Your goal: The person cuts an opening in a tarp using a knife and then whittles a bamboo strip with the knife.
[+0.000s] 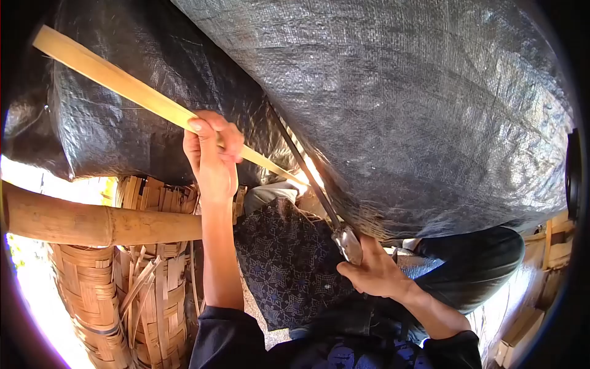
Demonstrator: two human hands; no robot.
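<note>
My left hand (215, 144) is wrapped round a long, flat, pale bamboo strip (117, 79). The strip slants from the upper left down to the bright gap near the middle. My right hand (372, 267) grips the light, metallic-looking handle (348, 245) of a long, thin, dark blade (307, 175). That blade points up and to the left, and its middle passes close to the strip's lower end; whether they touch I cannot tell. Below them a dark patterned cloth (283, 264) lies over my lap.
Large dark plastic sheeting (393, 104) hangs across the top and right. A thick bamboo pole (141, 227) runs in from the left edge to my left forearm. Woven bamboo baskets (92, 289) stand below it. Bamboo pieces (522, 326) lie at the lower right.
</note>
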